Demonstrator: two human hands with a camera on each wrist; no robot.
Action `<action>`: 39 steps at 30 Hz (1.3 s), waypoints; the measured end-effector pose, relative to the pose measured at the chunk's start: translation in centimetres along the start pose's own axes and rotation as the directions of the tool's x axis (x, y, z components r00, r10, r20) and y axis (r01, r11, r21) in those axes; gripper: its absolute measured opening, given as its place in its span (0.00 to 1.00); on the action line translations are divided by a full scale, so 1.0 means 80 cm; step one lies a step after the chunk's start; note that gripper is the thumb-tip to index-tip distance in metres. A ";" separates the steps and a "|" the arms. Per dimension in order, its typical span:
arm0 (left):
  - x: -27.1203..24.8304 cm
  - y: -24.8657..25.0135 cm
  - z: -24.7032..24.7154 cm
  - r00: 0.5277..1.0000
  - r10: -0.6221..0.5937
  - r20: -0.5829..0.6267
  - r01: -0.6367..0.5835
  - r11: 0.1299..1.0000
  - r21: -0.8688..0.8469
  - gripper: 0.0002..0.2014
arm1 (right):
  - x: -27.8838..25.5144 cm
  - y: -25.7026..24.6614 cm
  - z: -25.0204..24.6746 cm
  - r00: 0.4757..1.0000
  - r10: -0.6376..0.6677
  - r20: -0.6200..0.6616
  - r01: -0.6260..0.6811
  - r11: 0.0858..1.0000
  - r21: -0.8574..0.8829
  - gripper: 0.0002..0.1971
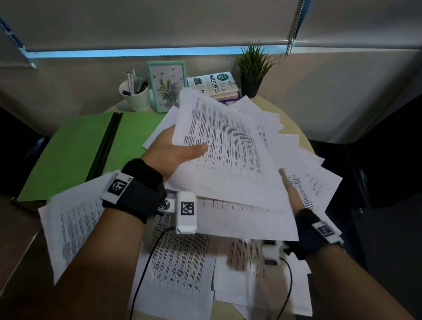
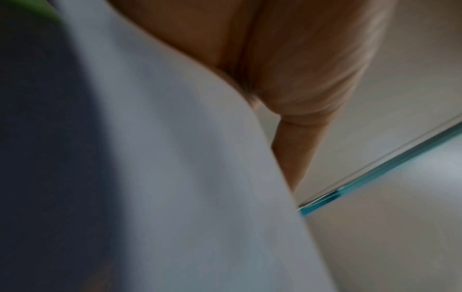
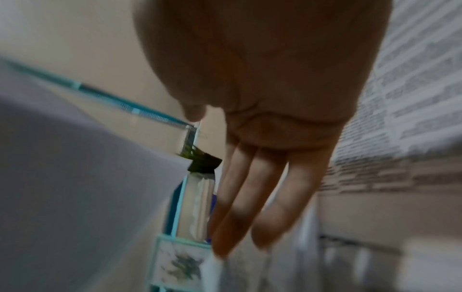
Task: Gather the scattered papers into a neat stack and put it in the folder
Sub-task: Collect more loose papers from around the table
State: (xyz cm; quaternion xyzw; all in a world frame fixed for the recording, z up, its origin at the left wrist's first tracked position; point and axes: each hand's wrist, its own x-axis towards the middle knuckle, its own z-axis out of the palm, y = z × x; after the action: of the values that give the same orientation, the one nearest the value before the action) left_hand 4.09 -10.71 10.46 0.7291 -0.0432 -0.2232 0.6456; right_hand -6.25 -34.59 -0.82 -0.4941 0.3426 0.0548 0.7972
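Note:
My left hand (image 1: 178,150) holds a loose bundle of printed white papers (image 1: 227,151) above the table, thumb on top and the fingers hidden underneath. In the left wrist view the held papers (image 2: 187,177) fill the frame beside my palm. My right hand (image 1: 291,189) lies flat with straight fingers (image 3: 250,201) under the bundle's right edge, mostly hidden by it. More printed sheets (image 1: 181,264) lie scattered over the round table, near and right. The open green folder (image 1: 82,142) lies flat at the left.
At the back stand a white pen cup (image 1: 136,94), a teal picture frame (image 1: 166,85), a stack of books (image 1: 217,84) and a small potted plant (image 1: 254,68). The table's beige rim (image 1: 298,130) shows at the right. A cable (image 1: 147,262) trails over the near sheets.

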 end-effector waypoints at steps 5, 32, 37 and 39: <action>0.001 -0.080 -0.008 0.974 -0.224 0.046 0.208 0.951 0.227 0.25 | 0.003 -0.023 0.014 0.964 -0.033 0.264 0.015 0.997 0.071 0.27; -0.045 -0.028 0.008 0.791 0.343 -0.506 -0.247 0.936 0.250 0.09 | -0.045 -0.079 0.079 0.679 -0.696 0.234 0.725 0.584 -0.365 0.15; -0.043 -0.038 0.015 0.809 0.297 -0.508 -0.175 0.946 0.274 0.08 | -0.037 -0.048 0.076 0.701 -0.680 0.213 0.694 0.584 -0.422 0.10; -0.042 -0.051 0.013 0.832 0.278 -0.480 -0.136 0.941 0.309 0.08 | -0.032 -0.032 0.070 0.741 -0.634 0.221 0.655 0.612 -0.442 0.14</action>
State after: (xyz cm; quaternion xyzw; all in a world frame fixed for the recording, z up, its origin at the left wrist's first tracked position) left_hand -0.25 -9.83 7.33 0.8316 0.0232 0.0602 0.5517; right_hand -4.37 -30.63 4.18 -0.7683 0.0994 -0.1396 0.6167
